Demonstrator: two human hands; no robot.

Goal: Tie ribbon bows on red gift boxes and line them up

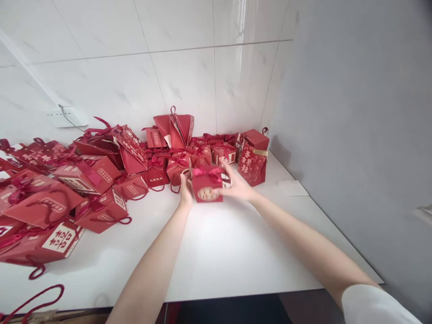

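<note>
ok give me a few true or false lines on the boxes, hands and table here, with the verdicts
1. The left hand and right hand are on opposite sides of a red box. True.
2. The bow on that box is green. False: it is dark pinkish red.
3. A round pale pattern shows on the box's front. True.
4. The table is black. False: its top is white.
5. The wall socket is at the right of the picture. False: it is at the left, on the tiled wall.
</note>
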